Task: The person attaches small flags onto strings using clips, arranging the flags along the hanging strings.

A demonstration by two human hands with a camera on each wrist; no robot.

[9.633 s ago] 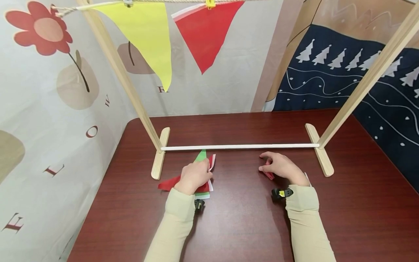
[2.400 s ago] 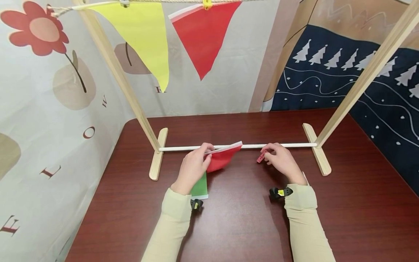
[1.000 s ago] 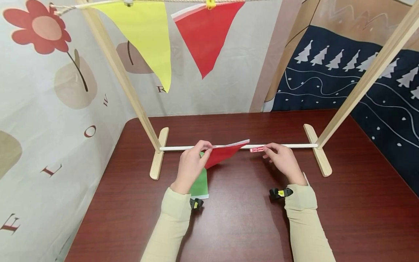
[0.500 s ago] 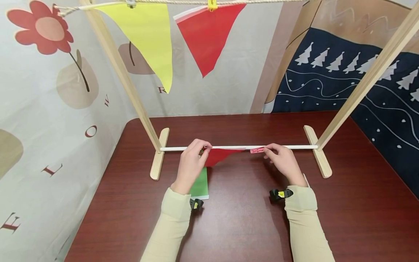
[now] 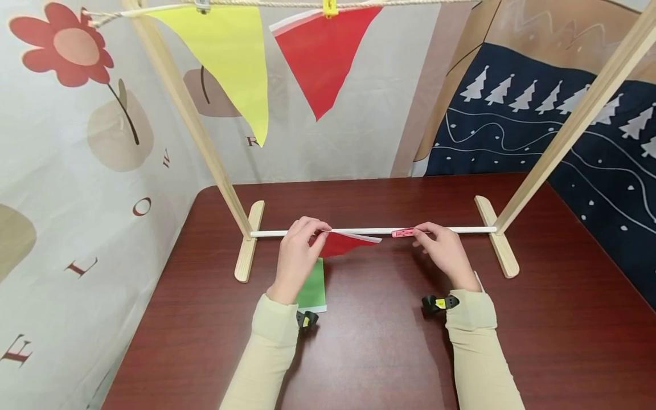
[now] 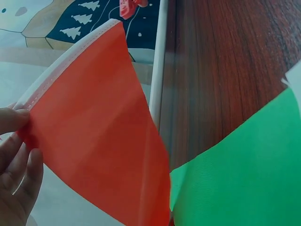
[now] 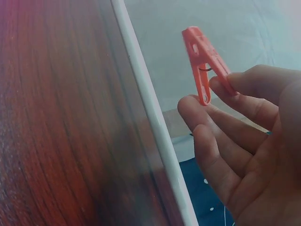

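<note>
In the head view, my left hand point(image 5: 296, 259) pinches one corner of a red pennant point(image 5: 342, 244) along its white hem. The left wrist view shows that pennant point(image 6: 103, 127) spread out, its far hem end free. A green pennant point(image 5: 312, 290) lies on the table below my left hand, partly covered by it. To the right, my right hand point(image 5: 445, 253) holds a red clothespin point(image 5: 402, 232) between thumb and index finger. Seen from the right wrist, the clothespin point(image 7: 216, 61) is pinched by one leg, its other fingers loosely bent. A gap separates pennant and clothespin.
A rope point(image 5: 420, 3) crosses overhead, bearing a yellow pennant point(image 5: 230, 57) and another red pennant point(image 5: 325, 57) on a yellow clip point(image 5: 330, 8). Wooden posts point(image 5: 184, 108) stand left and right, joined low down by a white rod point(image 5: 471, 229) just behind both hands.
The left hand has lifted the red pennant off the pile on the table; its free end has dipped lately. The right hand has raised the clothespin and turned it to point left.
</note>
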